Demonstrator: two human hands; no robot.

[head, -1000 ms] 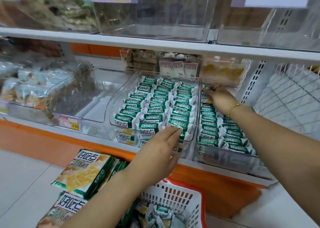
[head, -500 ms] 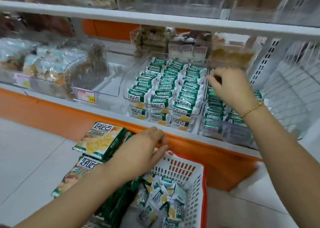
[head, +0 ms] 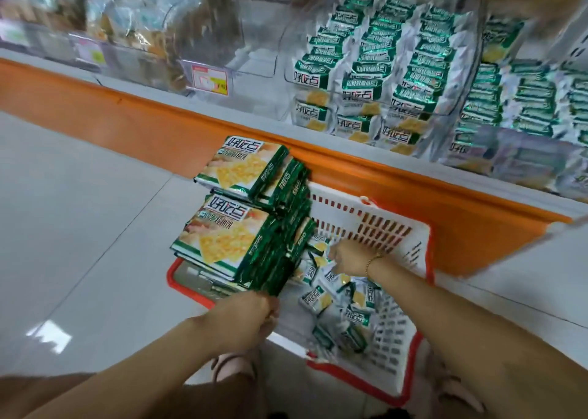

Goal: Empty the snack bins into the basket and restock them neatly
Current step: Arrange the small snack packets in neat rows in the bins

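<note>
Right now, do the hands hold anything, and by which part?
Cannot be told for sure. The left hand curls its fingers at the near corner of the large green packs. The right hand reaches among the small packets in the basket, fingers hidden.

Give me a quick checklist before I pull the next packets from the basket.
1. Right hand inside the basket, among the loose small packets: ok.
2. Right hand's grip on a packet: cannot tell, fingers hidden.
3. Left hand at the large packs; grip: cannot tell.
4. Large packs stacked steadily: cannot tell; they overhang the basket's rim.
5. Room left in the middle bin: not ok, rows fill it.
</note>
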